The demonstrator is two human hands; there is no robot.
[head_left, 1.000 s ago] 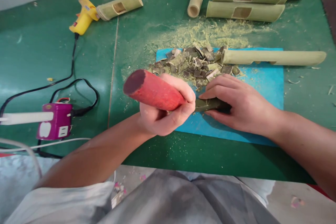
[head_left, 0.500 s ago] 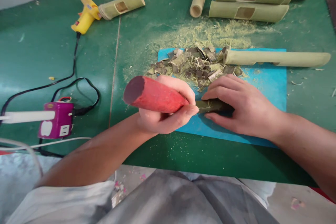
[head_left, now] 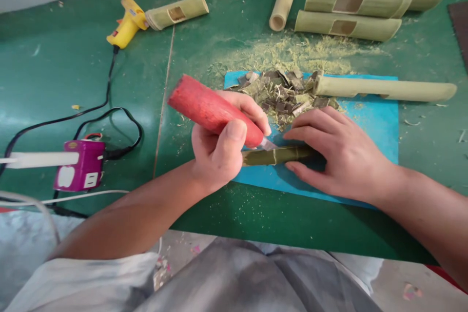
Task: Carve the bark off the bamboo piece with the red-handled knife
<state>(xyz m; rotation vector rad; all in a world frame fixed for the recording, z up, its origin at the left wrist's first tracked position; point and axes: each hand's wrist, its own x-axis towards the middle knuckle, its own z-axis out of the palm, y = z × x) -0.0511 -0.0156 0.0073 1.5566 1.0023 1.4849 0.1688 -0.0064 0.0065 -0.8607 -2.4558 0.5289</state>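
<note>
The left hand [head_left: 221, 148] grips a red-handled knife [head_left: 214, 109], its tip right at a green bamboo stick [head_left: 275, 155]. The right hand [head_left: 341, 153] holds the stick down on a blue sheet [head_left: 382, 131] over the tabletop [head_left: 219, 214], near chips [head_left: 287, 95].

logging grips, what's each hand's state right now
Left hand: closed, holding the red-handled tool.
Right hand: partly closed, holding the green bamboo piece.

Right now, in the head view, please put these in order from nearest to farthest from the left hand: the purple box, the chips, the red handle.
1. Red handle: gripped in the left hand.
2. Chips: ahead and to the right, partly on the blue sheet.
3. Purple box: far to the left.
</note>
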